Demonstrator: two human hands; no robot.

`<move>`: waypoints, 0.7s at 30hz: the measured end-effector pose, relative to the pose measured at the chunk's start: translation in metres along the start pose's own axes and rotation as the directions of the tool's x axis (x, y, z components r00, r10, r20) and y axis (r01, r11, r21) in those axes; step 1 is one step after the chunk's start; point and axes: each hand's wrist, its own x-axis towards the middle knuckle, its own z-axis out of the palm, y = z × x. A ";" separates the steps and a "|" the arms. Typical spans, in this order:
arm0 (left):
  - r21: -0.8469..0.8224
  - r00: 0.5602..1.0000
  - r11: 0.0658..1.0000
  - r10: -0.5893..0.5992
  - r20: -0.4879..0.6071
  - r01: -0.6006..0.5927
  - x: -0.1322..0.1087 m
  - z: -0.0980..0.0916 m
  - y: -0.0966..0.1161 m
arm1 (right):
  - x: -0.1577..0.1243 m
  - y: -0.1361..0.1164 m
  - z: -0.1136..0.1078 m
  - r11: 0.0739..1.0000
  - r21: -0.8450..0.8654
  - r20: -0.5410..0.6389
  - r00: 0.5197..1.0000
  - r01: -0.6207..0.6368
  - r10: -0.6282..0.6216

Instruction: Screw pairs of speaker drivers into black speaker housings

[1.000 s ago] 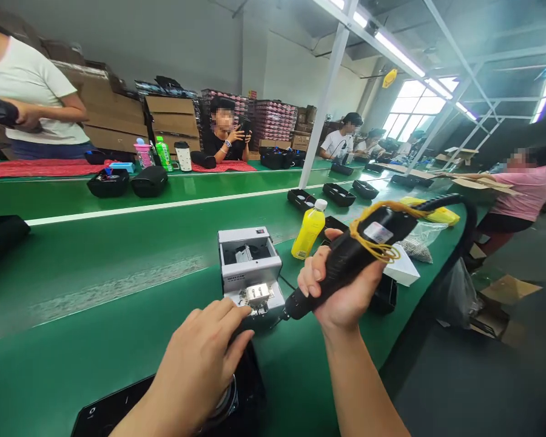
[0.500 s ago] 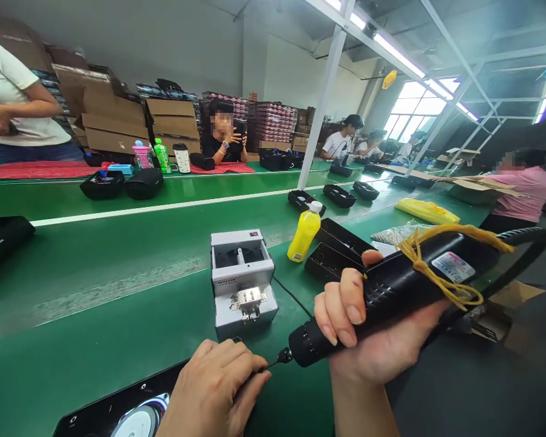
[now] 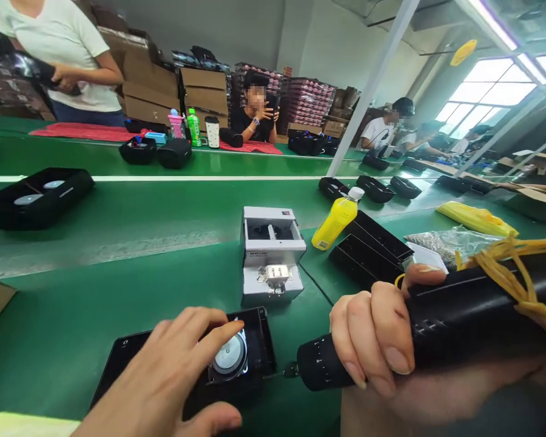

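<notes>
My right hand (image 3: 373, 334) is wrapped round a black electric screwdriver (image 3: 455, 321) with yellow string tied about it. Its bit points left, close by the right end of a black speaker housing (image 3: 266, 340); whether it touches cannot be told. In that housing sits a round silver speaker driver (image 3: 229, 357). Over the housing lies my left hand (image 3: 177, 358), thumb and fingers apart, fingertips at the driver's upper edge. It covers much of the housing's left part. Just beyond stands a grey screw feeder (image 3: 273, 252) with a silver block at its front.
A yellow drink bottle (image 3: 335, 221) stands right of the feeder, beside black boxes (image 3: 368, 249) and a bag of screws (image 3: 450, 243). A black speaker shell (image 3: 36, 197) lies on the belt at left. Several people work across the green bench. A white post (image 3: 373, 91) rises behind.
My left hand has left the screwdriver's bit, its fingers spreading over the speaker housing. The view has swung left, and the screwdriver sits further right and nearer.
</notes>
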 end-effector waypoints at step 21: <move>0.028 0.969 0.998 -0.062 0.239 0.057 -0.030 0.009 -0.009 | -0.029 0.058 -0.019 0.973 -0.141 0.166 0.965 -0.181 0.204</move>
